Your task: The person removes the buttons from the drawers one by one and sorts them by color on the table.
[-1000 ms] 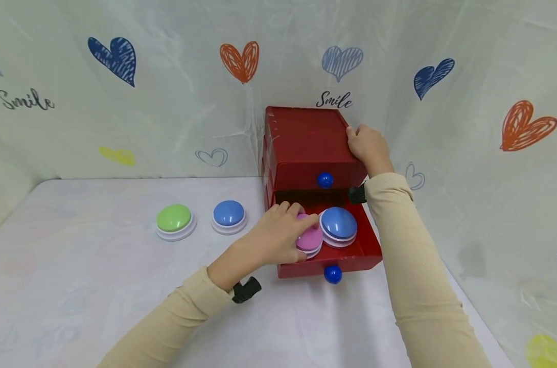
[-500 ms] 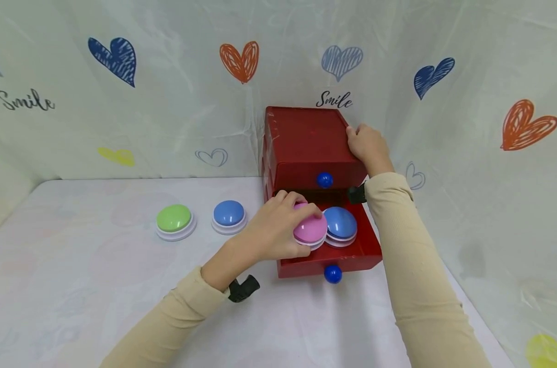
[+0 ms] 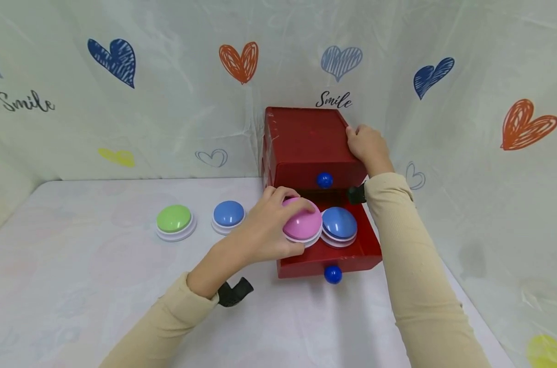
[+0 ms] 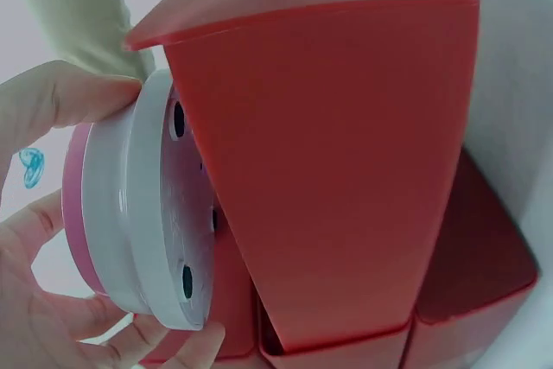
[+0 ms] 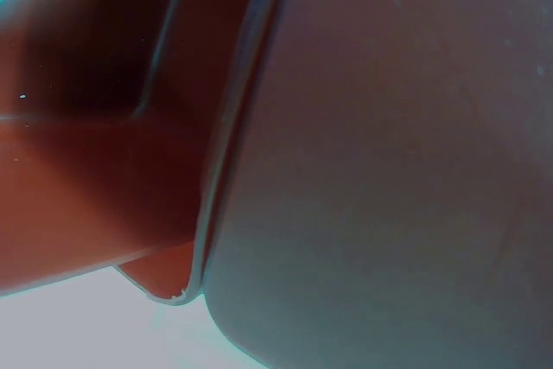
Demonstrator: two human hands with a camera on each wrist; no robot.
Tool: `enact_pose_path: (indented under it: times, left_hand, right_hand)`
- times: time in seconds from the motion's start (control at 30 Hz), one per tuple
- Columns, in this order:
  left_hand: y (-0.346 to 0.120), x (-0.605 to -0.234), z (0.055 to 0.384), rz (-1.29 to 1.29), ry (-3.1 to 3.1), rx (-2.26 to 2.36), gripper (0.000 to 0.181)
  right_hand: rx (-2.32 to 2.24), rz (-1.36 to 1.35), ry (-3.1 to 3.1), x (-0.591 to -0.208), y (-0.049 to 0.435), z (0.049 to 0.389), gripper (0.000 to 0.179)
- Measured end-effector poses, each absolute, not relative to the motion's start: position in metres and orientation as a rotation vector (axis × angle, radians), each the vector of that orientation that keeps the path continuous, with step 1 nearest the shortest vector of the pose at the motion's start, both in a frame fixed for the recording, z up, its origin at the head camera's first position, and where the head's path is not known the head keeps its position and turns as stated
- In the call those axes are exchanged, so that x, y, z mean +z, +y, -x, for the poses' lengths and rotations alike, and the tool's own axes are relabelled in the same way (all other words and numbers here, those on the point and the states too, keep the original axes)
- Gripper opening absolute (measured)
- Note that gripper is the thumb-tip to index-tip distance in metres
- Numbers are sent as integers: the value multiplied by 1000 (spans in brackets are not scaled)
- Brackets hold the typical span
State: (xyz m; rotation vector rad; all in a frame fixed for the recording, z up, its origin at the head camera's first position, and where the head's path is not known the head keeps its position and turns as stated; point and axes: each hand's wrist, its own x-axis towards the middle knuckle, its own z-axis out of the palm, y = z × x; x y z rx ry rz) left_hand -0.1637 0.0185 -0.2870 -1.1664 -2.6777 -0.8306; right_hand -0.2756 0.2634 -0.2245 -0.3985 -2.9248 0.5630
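Note:
My left hand (image 3: 264,230) grips a pink push-button light (image 3: 301,222) with a white base, its thumb and fingers spread around the rim. It is held over the left side of the open lower drawer (image 3: 301,268). In the left wrist view the light's white base (image 4: 147,205) is turned toward the drawer's red outer wall (image 4: 328,170), with black pads underneath. A blue button light (image 3: 339,223) lies inside the drawer. My right hand (image 3: 369,145) holds the right top edge of the red drawer cabinet (image 3: 310,135); the right wrist view shows only the cabinet's side (image 5: 389,170) and drawer wall.
On the white table (image 3: 99,286) to the left stand a green button light (image 3: 173,220) and a smaller blue one (image 3: 229,213), partly covered by my left hand. The upper drawer, with its blue knob (image 3: 324,180), is closed. A heart-printed curtain (image 3: 177,102) stands behind.
My left hand has lifted the pink button light from inside the drawer and drawn it slightly up and left, away from the blue one. The right hand has stayed put.

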Motion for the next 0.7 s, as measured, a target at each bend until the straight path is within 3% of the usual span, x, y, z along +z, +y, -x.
enact_pose_path:
  times: [0.7]
  left_hand:
    - [-44, -302, 164, 911, -2495, -1032, 56]
  right_hand:
    - [572, 410, -2925, -225, 265, 277, 50]
